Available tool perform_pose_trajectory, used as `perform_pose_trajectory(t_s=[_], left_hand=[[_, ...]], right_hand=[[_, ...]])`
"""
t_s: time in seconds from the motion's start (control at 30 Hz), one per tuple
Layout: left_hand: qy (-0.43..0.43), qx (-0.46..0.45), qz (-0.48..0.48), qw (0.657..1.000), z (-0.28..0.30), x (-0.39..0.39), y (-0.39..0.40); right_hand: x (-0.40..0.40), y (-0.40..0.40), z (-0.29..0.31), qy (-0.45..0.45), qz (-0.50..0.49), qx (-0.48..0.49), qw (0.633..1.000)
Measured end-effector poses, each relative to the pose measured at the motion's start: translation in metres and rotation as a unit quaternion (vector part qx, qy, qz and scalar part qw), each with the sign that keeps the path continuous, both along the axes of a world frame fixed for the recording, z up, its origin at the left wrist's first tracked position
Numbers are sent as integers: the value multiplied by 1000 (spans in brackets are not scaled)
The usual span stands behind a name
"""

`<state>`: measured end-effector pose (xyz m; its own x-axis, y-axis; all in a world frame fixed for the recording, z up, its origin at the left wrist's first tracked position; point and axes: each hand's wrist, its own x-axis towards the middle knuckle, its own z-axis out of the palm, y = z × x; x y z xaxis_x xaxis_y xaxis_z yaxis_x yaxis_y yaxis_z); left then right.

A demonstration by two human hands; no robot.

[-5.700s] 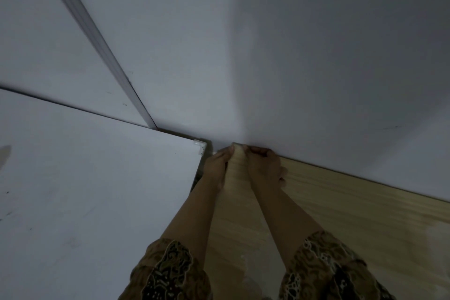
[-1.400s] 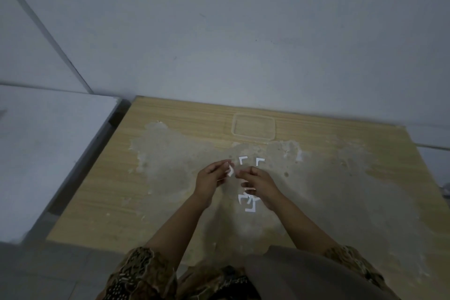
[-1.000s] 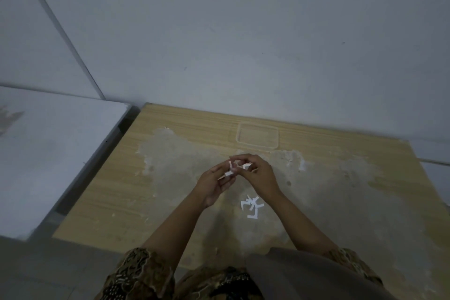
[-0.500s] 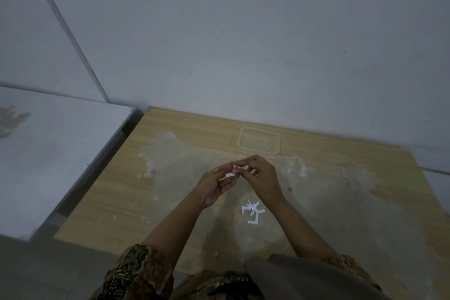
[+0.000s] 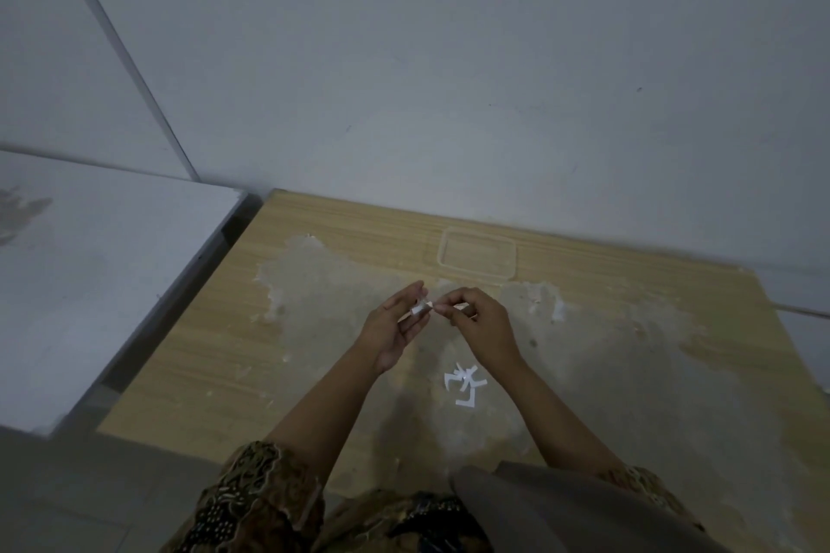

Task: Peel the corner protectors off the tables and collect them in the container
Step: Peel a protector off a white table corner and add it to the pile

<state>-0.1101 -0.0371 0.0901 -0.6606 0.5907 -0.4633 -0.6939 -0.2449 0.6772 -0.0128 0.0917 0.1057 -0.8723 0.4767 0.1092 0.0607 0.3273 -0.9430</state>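
Basically one view, head camera: left hand [image 5: 395, 323] and right hand [image 5: 476, 319] both pinch a white corner protector [image 5: 421, 308] between them above the worktop [image 5: 215, 373], probably unsticking it from fingers. Loose pile of protectors [image 5: 465, 384] waits nearer the person; clear container [image 5: 477, 256] sits just beyond, apparently unfilled.

sleeves: batik print, brown-gold with black motifs, left sleeve [image 5: 265, 503], right sleeve [image 5: 646, 483]
forearms: bare below elbow-length cuffs
torso: same batik fabric
lap: plain grey-brown cloth [image 5: 561, 512]
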Motion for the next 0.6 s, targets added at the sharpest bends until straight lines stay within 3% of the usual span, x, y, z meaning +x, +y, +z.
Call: perform_pose_trajectory(t_s=[0.3, 0.6], left_hand=[[-18, -8, 35, 999, -15, 0, -6], [-37, -2, 31, 999, -21, 10, -11]], right_hand=[[10, 15, -31, -145, 3, -51, 988], [47, 18, -91, -267, -11, 18, 963]])
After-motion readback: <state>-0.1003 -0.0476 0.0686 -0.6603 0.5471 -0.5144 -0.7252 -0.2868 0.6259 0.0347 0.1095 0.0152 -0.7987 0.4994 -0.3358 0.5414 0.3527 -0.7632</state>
